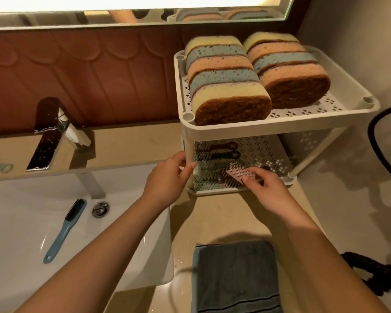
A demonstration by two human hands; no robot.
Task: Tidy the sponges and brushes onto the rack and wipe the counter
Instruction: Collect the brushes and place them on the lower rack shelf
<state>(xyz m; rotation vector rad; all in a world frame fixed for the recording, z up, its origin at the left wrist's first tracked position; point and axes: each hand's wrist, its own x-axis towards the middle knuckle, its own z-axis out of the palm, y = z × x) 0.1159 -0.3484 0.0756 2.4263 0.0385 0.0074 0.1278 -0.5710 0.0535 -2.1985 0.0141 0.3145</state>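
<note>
Head view: right grip (269, 193) tight on pink brush (238, 173), left grip (167, 177) loose around rack post (189, 151).

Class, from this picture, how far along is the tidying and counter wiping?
Done: sponges line the top tier of the rack; dark brushes lie on its lower tier. In hand: the right hand pinches a pink brush at that tier while the left hand holds the rack. Left: the blue brush in the sink, and the wipe; the grey towel lies folded.
</note>
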